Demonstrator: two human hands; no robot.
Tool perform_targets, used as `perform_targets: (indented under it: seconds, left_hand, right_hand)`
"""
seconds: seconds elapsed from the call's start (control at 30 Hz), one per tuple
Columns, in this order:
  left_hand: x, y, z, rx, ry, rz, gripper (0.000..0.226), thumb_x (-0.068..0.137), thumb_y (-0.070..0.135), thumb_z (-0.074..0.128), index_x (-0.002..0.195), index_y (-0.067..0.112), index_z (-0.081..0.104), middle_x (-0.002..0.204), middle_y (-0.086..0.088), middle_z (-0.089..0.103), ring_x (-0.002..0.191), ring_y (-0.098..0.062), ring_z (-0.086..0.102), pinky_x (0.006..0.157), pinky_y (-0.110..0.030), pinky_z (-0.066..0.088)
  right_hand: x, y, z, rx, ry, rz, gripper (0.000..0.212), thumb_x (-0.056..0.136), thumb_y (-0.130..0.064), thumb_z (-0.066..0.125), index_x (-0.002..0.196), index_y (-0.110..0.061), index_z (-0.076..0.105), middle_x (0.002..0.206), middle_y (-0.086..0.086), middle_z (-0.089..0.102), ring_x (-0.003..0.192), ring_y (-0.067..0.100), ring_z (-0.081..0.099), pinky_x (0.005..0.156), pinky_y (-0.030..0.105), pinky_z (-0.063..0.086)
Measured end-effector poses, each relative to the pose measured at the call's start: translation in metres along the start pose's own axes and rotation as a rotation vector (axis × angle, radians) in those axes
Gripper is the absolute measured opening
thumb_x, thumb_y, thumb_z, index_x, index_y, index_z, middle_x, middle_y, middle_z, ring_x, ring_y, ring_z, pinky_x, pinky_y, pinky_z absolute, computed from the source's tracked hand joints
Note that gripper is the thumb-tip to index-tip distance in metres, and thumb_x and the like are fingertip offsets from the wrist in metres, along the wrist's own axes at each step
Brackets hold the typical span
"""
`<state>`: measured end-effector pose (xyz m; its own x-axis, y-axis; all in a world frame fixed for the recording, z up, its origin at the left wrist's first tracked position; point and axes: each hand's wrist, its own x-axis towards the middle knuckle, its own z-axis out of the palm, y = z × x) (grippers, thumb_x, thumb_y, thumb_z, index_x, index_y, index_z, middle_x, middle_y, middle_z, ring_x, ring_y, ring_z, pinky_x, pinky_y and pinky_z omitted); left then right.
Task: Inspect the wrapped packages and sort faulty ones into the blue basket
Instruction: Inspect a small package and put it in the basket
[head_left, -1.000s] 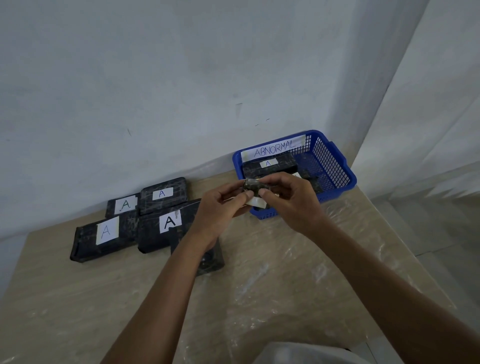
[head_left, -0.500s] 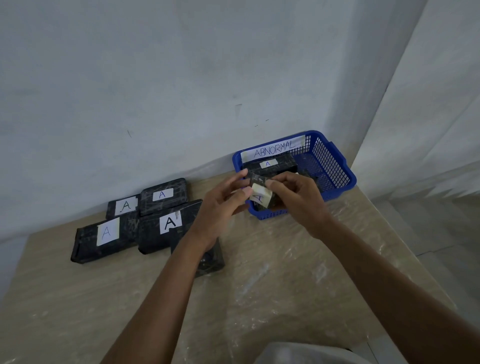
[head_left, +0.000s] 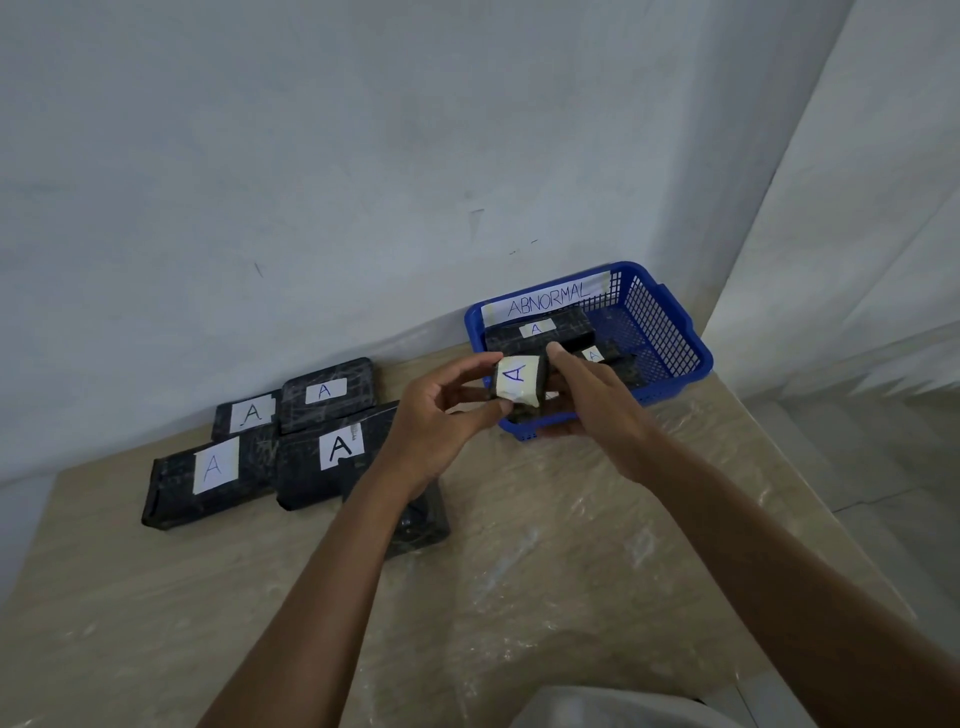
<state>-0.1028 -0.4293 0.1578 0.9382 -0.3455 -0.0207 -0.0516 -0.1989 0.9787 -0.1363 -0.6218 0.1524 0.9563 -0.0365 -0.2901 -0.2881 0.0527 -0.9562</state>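
Both hands hold a small black wrapped package (head_left: 519, 384) in the air just in front of the blue basket (head_left: 675, 332), its white "A" label facing me. My left hand (head_left: 441, 415) pinches its left side with thumb and fingers. My right hand (head_left: 592, 400) grips its right side and underside. The basket carries a white "ABNORMAL" sign and holds a large black package (head_left: 540, 332) plus a smaller one (head_left: 618, 364). Several black packages with "A" labels (head_left: 322, 452) lie on the table at the left.
Another dark package (head_left: 421, 519) lies partly hidden under my left forearm. The beige table (head_left: 519, 571) is covered with clear plastic film. A white wall stands right behind the packages and basket. The table's right edge drops to a tiled floor (head_left: 883, 467).
The small package has been turned in my hands, so its white "A" label now faces me. Both hands stayed in front of the basket.
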Motion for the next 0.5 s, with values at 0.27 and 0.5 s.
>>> perform_targets:
  seconds: [0.27,0.5]
  left_hand:
    - [0.001,0.0,0.001,0.067,0.067,0.02,0.043,0.09,0.015,0.077,0.133,0.019,0.069,0.111,0.007,0.078,0.1,-0.012,0.075,0.088,-0.034,0.062]
    - [0.0,-0.001,0.001,0.095,0.029,-0.029,0.043,0.092,0.024,0.076,0.134,0.024,0.068,0.116,0.005,0.077,0.109,-0.009,0.072,0.101,-0.036,0.057]
  right_hand:
    - [0.002,0.012,-0.009,-0.128,-0.022,-0.348,0.042,0.099,-0.019,0.069,0.14,-0.02,0.06,0.126,0.0,0.072,0.118,0.014,0.069,0.101,0.039,0.058]
    - [0.008,0.018,-0.01,-0.254,0.043,-0.397,0.052,0.089,-0.004,0.078,0.137,-0.018,0.062,0.114,0.001,0.076,0.102,0.009,0.074,0.094,0.037,0.062]
